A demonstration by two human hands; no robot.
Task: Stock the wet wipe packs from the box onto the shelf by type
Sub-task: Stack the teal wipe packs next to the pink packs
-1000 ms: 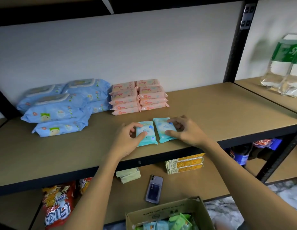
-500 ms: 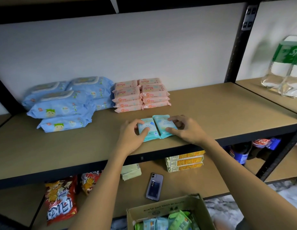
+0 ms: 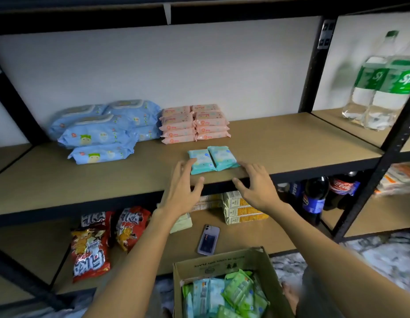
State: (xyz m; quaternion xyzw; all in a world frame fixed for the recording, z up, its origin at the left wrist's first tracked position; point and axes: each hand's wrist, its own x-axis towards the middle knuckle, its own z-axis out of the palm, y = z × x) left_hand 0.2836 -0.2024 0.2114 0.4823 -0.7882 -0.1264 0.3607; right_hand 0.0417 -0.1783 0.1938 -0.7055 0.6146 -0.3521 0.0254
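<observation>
you're holding both hands, left hand (image 3: 181, 193) and right hand (image 3: 256, 188), spread and empty near the two teal packs (image 3: 212, 159) lying on the shelf (image 3: 291, 143). green and teal packs are waiting in the box (image 3: 224, 263).

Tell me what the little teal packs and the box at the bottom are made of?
The teal packs look like soft plastic film: smooth, a bit shiny, with crimped sealed ends. The box looks like brown corrugated cardboard: matte, with printed flaps folded open. The shelf board seems to be pressed wood, plain and dull.

We see two bare forearms, no sleeves; left hand (image 3: 180, 195) and right hand (image 3: 256, 188) without gloves, rings or watch.
</observation>
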